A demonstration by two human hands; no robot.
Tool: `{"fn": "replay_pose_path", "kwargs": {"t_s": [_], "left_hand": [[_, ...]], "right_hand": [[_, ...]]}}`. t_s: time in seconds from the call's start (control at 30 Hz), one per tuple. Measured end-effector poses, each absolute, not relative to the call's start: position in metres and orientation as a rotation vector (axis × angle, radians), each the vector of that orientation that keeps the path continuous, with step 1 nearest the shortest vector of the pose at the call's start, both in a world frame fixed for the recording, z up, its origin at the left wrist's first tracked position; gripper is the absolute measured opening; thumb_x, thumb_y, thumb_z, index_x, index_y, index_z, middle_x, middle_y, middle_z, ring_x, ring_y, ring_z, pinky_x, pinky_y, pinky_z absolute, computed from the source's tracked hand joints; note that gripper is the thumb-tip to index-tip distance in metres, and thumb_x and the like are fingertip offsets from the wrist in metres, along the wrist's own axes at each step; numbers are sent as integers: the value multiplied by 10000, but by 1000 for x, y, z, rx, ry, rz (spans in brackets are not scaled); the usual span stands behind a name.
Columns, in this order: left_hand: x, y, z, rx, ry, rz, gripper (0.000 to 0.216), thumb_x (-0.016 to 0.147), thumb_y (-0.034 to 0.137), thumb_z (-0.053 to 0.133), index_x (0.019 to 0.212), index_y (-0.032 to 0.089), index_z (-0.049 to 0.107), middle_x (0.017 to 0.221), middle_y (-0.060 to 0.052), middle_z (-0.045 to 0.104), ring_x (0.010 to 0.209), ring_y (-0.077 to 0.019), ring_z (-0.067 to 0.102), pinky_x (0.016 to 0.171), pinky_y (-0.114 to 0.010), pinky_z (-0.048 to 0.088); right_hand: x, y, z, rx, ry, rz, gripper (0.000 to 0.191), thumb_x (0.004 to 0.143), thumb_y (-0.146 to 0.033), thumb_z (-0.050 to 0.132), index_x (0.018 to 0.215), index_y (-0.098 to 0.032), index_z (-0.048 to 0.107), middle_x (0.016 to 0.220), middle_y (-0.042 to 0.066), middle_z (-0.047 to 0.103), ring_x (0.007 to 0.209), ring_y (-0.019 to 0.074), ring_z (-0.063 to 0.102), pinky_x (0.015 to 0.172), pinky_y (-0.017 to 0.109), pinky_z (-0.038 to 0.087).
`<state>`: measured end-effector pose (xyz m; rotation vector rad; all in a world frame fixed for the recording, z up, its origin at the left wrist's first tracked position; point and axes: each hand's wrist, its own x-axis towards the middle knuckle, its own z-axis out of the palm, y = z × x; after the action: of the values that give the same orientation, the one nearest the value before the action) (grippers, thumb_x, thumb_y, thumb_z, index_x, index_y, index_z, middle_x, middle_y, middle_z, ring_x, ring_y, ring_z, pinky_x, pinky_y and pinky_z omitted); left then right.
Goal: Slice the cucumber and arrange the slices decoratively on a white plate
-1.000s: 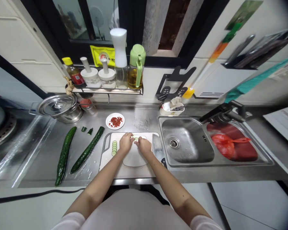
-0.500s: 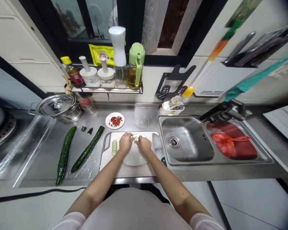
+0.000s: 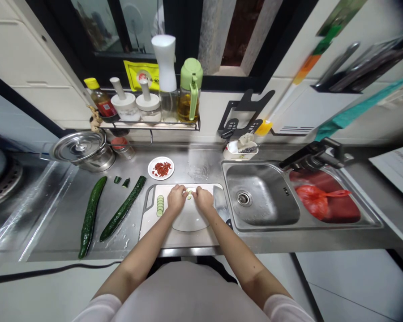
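Fingers [image 3: 183, 192] of left hand [image 3: 176, 200] and right hand [image 3: 204, 200] pinch cucumber slices [image 3: 189, 194].

Body only. Both arms come in from 6 o'clock, uncovered from above the elbow down to the left hand [image 3: 176, 199] and right hand [image 3: 204, 200]. Short sleeves, pale pink-white, soft fabric with light creases: left sleeve [image 3: 99, 311] at 7 o'clock, right sleeve [image 3: 284, 311] at 5 o'clock, each with a rounded hem on the upper arm. The torso garment [image 3: 188, 290] at 6 o'clock is plain grey-beige, smooth and matte, in one flat tone. Can't tell whether it is an apron or a shirt front.
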<state>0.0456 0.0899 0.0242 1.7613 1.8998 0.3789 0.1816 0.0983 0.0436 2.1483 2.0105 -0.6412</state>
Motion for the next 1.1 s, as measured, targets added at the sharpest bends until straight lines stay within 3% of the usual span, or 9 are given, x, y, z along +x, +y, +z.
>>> {"fn": "replay_pose_path", "kwargs": {"t_s": [0.37,0.7,0.93,1.1], "left_hand": [[35,90,27,1632,1881,596,114,857,247,570,904,199,662,949,-43,667,849,-158,593,789,-254,424],[1,35,31,1409,1987,851,210,848,332,505,893,198,661,784,-14,638,681,-134,552,688,-234,436],[-6,-8,37,1445,1994,806,207,837,326,532,932,200,666,777,-17,663,691,-150,583,697,-250,435],[-10,-23,37,1454,2018,645,266,829,304,562,1061,207,647,813,-25,694,756,-180,635,733,-267,439]], "right_hand": [[201,82,51,2270,2014,-678,340,995,-441,357,1067,-217,603,944,63,706,908,193,633,678,253,328],[224,45,53,2296,2078,-710,304,978,-398,400,1044,-216,635,810,20,690,781,164,602,603,254,264],[229,26,56,2357,1934,-661,320,981,-398,380,1121,-211,599,907,53,693,821,174,617,643,255,302],[233,16,50,2363,1891,-665,352,968,-372,404,1243,-200,540,994,93,703,901,212,641,690,275,343]]}}
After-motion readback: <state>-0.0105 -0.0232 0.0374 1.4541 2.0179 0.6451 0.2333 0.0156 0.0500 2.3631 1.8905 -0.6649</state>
